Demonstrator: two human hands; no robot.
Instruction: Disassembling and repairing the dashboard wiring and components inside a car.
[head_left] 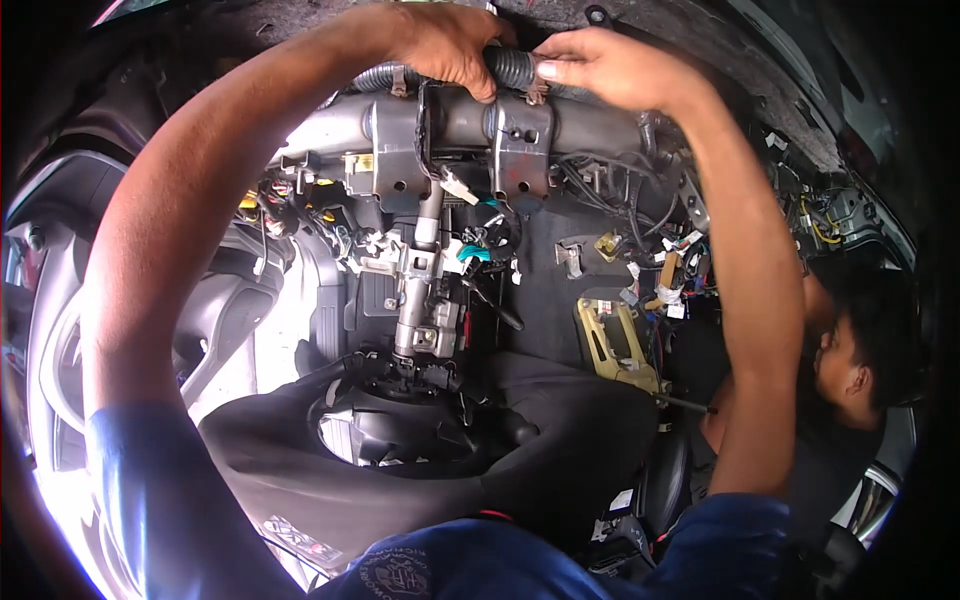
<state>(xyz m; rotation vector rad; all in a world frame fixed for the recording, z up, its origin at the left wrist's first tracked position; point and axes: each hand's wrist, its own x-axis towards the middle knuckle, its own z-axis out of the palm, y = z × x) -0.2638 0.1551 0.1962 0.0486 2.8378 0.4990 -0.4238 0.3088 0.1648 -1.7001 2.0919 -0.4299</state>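
Note:
A black corrugated wiring tube (512, 68) runs along the top of a grey metal dashboard beam (465, 122). My left hand (448, 48) is closed over this tube, its thumb pointing down at the beam. Just to the right, my right hand (622, 68) grips the same tube with the thumb and fingers; part of its grasp is hidden. Brown clips (399, 80) sit along the tube. Two metal brackets, a left one (398, 150) and a right one (522, 150), hang from the beam below my hands. A white connector (457, 187) dangles between them on a black cable.
The steering column (415, 290) reaches down from the beam toward a black steering wheel (400, 430) at my lap. Loose wires and connectors (675, 265) crowd the right side, beside a yellowish bracket (612, 340). Another person (850, 350) works close at the right. An open door (215, 300) lies left.

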